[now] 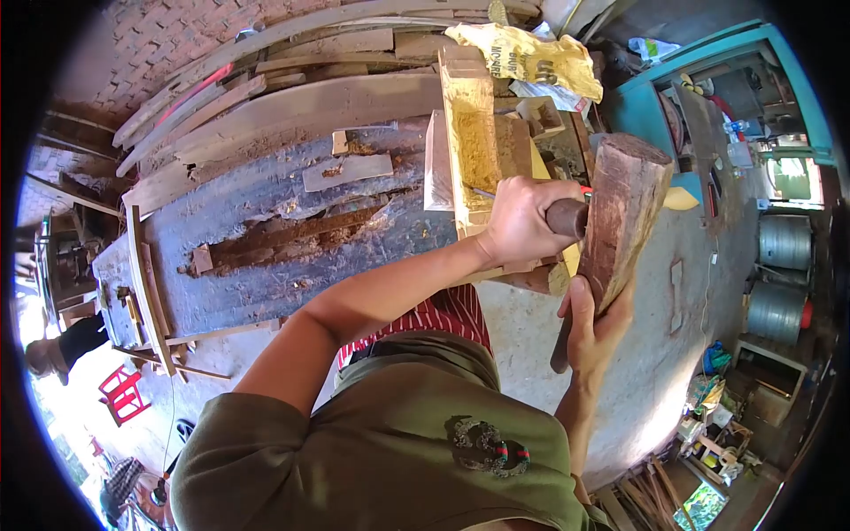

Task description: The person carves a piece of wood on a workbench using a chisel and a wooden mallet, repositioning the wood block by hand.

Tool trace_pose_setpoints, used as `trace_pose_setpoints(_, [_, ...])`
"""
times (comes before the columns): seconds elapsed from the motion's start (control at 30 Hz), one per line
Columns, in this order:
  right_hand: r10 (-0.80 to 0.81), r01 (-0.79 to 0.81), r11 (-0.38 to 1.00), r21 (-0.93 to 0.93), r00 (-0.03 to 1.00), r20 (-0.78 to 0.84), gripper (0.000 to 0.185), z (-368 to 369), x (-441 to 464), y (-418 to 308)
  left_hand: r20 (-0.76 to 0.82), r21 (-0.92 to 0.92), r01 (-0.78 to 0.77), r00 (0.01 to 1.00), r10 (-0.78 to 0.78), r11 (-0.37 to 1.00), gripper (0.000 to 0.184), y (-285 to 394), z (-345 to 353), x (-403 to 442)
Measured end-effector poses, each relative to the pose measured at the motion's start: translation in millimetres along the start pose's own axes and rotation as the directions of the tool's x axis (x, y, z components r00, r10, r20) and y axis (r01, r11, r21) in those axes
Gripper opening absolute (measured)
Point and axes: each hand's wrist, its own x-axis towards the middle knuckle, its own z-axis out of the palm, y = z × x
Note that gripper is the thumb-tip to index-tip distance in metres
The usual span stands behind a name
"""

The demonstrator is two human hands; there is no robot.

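My left hand [529,219] is closed around a chisel, whose round brown handle [567,219] sticks out on the right of the fist. A thin shaft [482,192] shows on the other side, against a sunlit wooden piece [471,133] with a hollowed face. Where the chisel's tip ends is hard to make out. A heavy wooden mallet [630,190] stands upright with its head close beside the handle's end; whether they touch I cannot tell. My right hand [602,326] is wrapped round the mallet just under its head, and the dark grip end [560,347] pokes out below.
A worn dark workbench [381,234] with a long broken gap stretches left, bearing a flat board piece [348,173]. Curved planks [292,111] are stacked behind it. A yellow sack [531,57] lies at the back. Metal drums [784,241] and a red stool [124,394] stand farther off.
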Motion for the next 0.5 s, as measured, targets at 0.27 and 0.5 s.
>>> trace_pose_setpoints(0.27, [-0.068, 0.079, 0.986, 0.145, 0.995, -0.076, 0.045, 0, 0, 12, 0.129, 0.056, 0.032, 0.991, -0.039, 0.998, 0.022, 8, -11, 0])
trace_pose_setpoints(0.5, [-0.271, 0.293, 0.949, 0.113, 0.947, -0.173, 0.040, -9, -5, -1, 0.112, 0.039, -0.014, 0.994, 0.010, 0.999, 0.021, 5, -9, -6])
